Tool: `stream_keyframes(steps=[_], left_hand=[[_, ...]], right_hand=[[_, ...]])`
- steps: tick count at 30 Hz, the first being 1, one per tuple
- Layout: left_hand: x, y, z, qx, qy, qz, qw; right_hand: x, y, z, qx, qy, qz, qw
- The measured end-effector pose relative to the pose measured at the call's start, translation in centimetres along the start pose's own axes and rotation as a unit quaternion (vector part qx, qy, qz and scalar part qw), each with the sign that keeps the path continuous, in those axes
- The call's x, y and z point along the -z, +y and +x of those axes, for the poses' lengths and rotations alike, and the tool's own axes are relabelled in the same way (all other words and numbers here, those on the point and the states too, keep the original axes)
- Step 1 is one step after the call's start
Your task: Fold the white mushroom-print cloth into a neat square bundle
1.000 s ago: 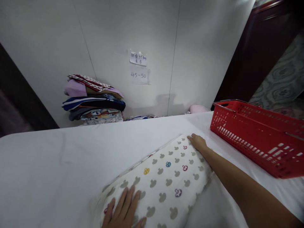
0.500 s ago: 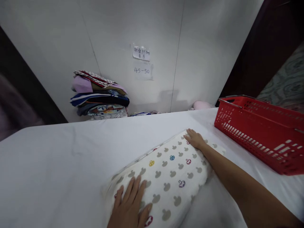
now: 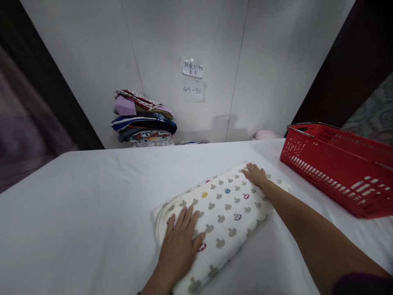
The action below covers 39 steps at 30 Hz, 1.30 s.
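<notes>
A folded white cloth (image 3: 225, 205) with grey and coloured mushroom prints lies at a slant on the white-covered table (image 3: 92, 205). My left hand (image 3: 181, 241) rests flat on its near left part, fingers spread. At the cloth's far right end, my right hand (image 3: 255, 174) presses down with the fingers stretched out. Neither hand grips the fabric. The layers of the fold show along the cloth's left edge.
A red plastic basket (image 3: 331, 172) with metal handles stands on the right of the table. Against the wall behind are a pile of folded fabrics (image 3: 144, 119) and something pink (image 3: 265, 135). Two paper signs (image 3: 193, 80) hang on the wall.
The view has shifted, so the pile, signs and basket sit differently in it. Both hands stay on the cloth, the left one still spread flat near its left edge.
</notes>
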<state>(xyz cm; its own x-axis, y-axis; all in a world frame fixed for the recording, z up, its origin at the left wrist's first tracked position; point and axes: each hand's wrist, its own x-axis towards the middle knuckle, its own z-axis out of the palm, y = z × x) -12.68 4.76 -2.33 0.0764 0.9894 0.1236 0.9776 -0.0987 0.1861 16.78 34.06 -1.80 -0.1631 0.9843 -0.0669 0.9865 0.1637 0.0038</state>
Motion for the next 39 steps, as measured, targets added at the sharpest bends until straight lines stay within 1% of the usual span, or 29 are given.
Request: stream_keyframes(steps=[3, 5, 7, 9, 12, 15, 17, 20, 23, 25, 27, 29, 31, 33, 35, 39], left_hand=[[0.4, 0.3, 0.0, 0.003, -0.016, -0.011, 1.000], [0.6, 0.4, 0.0, 0.006, -0.023, -0.015, 1.000], [0.7, 0.6, 0.1, 0.011, -0.027, -0.015, 0.999], [0.9, 0.7, 0.2, 0.018, -0.031, -0.014, 0.999], [1.1, 1.0, 0.2, 0.022, -0.038, -0.011, 0.999], [1.2, 1.1, 0.2, 0.018, -0.037, -0.007, 0.999], [1.2, 1.1, 0.3, 0.017, -0.033, -0.002, 0.999], [1.2, 1.0, 0.3, 0.017, -0.031, 0.004, 0.999], [1.2, 0.9, 0.4, 0.011, -0.031, 0.011, 0.999], [1.2, 0.8, 0.5, 0.008, -0.027, 0.016, 0.999], [1.1, 0.8, 0.5, 0.005, -0.017, 0.017, 1.000], [1.0, 0.8, 0.5, 0.000, -0.006, 0.016, 1.000], [0.8, 0.7, 0.5, -0.001, 0.002, 0.011, 1.000], [0.8, 0.7, 0.5, 0.003, 0.005, 0.000, 1.000], [0.9, 0.6, 0.5, 0.012, 0.008, -0.015, 1.000], [1.8, 0.8, 0.4, 0.023, 0.020, -0.054, 0.998]], right_hand=[[0.4, -2.1, -1.9, 0.016, 0.038, -0.015, 0.999], [0.0, -4.0, -4.0, 0.061, 0.060, -0.004, 0.996], [-0.6, -5.7, -6.2, 0.134, 0.047, 0.021, 0.990], [-1.0, -6.8, -7.7, 0.173, 0.031, 0.041, 0.984], [-0.5, -7.5, -8.7, 0.171, 0.004, 0.059, 0.984], [0.6, -7.3, -9.6, 0.161, -0.023, 0.080, 0.983], [1.0, -7.0, -10.8, 0.159, -0.027, 0.089, 0.983], [1.0, -5.8, -12.8, 0.162, -0.020, 0.083, 0.983], [0.5, -3.1, -14.0, 0.136, 0.003, 0.057, 0.989], [0.2, -0.5, -14.3, 0.083, 0.019, 0.036, 0.996], [-0.1, 2.4, -14.4, 0.012, 0.026, 0.035, 0.999], [-0.5, 5.0, -14.5, -0.054, 0.042, 0.057, 0.996], [-0.9, 7.0, -14.7, -0.100, 0.078, 0.106, 0.986], [-1.2, 8.2, -14.9, -0.127, 0.120, 0.158, 0.972], [-1.3, 9.0, -14.9, -0.145, 0.149, 0.194, 0.959], [-0.9, 10.3, -14.2, -0.166, 0.168, 0.228, 0.944]])
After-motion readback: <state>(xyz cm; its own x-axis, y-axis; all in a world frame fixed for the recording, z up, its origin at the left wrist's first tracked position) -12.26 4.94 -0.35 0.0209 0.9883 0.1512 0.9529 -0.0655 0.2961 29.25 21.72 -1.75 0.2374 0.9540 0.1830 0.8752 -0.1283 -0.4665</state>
